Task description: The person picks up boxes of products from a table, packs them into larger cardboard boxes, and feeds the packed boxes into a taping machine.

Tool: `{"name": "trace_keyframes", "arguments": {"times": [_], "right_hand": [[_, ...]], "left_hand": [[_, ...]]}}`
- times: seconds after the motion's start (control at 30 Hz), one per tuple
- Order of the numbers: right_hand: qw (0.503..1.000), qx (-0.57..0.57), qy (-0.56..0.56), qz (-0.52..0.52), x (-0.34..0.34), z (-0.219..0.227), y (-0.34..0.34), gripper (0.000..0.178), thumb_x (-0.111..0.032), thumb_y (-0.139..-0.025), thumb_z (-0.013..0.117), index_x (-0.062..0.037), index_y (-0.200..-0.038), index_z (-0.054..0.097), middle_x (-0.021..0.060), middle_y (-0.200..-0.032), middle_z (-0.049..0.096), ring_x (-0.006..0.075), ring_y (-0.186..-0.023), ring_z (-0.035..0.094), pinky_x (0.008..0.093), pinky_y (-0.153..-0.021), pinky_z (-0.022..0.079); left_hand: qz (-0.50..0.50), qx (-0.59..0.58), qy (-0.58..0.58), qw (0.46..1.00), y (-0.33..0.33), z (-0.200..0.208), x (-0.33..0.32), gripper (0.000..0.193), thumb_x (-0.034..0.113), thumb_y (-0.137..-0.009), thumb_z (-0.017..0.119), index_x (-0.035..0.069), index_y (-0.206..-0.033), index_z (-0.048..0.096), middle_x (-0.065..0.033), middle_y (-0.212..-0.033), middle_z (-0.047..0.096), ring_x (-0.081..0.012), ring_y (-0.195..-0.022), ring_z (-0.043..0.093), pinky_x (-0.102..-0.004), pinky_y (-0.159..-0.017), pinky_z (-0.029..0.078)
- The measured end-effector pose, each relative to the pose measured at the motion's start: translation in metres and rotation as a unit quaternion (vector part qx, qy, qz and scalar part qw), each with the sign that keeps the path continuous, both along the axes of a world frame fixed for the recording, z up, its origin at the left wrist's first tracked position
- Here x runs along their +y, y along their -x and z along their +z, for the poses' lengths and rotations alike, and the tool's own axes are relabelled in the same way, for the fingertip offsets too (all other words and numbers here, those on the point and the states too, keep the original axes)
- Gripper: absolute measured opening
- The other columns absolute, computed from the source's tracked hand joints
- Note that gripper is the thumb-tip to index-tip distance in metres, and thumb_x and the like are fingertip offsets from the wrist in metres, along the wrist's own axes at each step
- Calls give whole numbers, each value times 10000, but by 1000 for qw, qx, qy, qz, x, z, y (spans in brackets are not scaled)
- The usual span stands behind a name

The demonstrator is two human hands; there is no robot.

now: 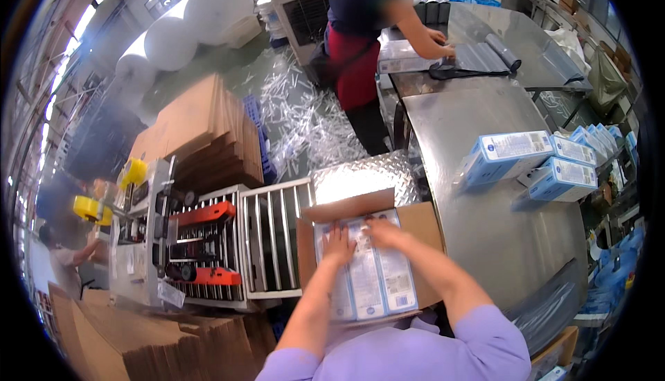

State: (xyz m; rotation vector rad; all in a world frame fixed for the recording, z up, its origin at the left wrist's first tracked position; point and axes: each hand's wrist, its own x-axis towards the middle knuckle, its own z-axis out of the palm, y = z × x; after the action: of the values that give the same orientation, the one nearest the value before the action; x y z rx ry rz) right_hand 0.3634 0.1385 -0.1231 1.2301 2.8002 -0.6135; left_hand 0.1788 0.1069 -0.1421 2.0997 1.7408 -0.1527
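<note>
- The open carton (305, 253) lies beside the near half of the left edge of the metal table (492, 242), at the right end of the roller conveyor (275, 235); blue-and-white boxes (370, 280) fill it in narrow rows.
- The left hand (338, 244) rests flat on the boxes with fingers spread, gripping nothing. The right hand (379, 232) has its fingers bent over their far end; whether it pinches anything cannot be told.
- Hard, uneven pressure could dent the thin-looking box tops, or jam one box against its neighbour so that it sits proud.
- The far flap (350, 206) stands up near the fingers; a careless push could crease it or scrape a knuckle. The right flap (421, 225) spreads toward the table's left edge and could snag there.
- The carton is matte, brown and square-cornered; the boxes look smooth, flat-faced and slightly glossy.
- More boxes (516, 147) stand near the table's right edge, dimly mirrored in its brushed metal.
- Beyond the carton, the tread plate (367, 173) shines with raised studs; the conveyor's rollers are slim, bright cylinders.
</note>
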Motion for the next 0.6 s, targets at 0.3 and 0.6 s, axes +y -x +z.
{"name": "trace_keyframes", "arguments": {"times": [0.3, 0.6], "right_hand": [[992, 3, 31, -123, 18, 91, 4, 511, -443, -871, 327, -40, -1141, 485, 149, -1016, 568, 282, -968, 529, 495, -1005, 174], [970, 30, -102, -221, -120, -16, -4, 496, -287, -827, 448, -55, -1259, 371, 86, -1333, 340, 217, -1253, 282, 521, -1020, 130]], "left_hand": [[-285, 110, 390, 869, -1, 117, -79, 563, 468, -598, 690, 109, -1020, 589, -141, -932, 614, -324, -908, 575, -394, -761, 470], [78, -331, -419, 842, 63, 114, 4, 67, 119, -790, 527, 74, -740, 529, -77, -634, 492, -219, -537, 493, -307, -492, 439]]}}
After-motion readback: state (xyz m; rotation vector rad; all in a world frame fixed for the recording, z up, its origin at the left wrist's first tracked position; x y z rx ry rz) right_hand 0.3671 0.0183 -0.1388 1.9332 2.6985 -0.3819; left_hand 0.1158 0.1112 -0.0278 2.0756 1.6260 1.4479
